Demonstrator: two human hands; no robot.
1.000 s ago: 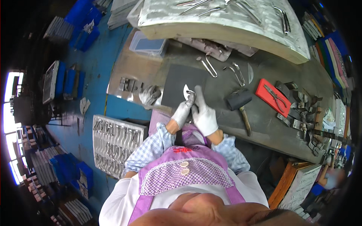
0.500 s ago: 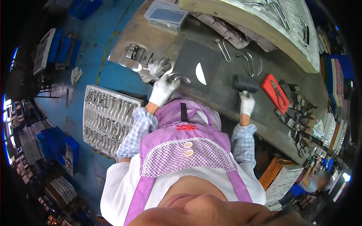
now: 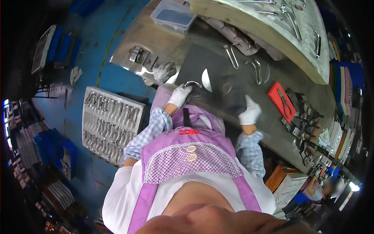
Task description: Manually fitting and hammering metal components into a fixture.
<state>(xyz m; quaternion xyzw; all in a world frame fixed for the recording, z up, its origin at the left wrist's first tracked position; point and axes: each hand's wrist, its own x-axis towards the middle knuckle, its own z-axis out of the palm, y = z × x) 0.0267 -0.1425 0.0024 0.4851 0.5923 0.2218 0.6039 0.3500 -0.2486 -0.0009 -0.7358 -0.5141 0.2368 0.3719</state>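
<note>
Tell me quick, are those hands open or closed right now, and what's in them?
Left hand: closed, holding a curved shiny metal piece.
Right hand: closed, holding a dark mallet, which looks blurred.

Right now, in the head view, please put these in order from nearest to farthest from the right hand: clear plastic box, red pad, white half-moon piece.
From the right hand:
1. Red pad, to its right.
2. White half-moon piece, ahead and to its left.
3. Clear plastic box, much farther ahead and left.
</note>
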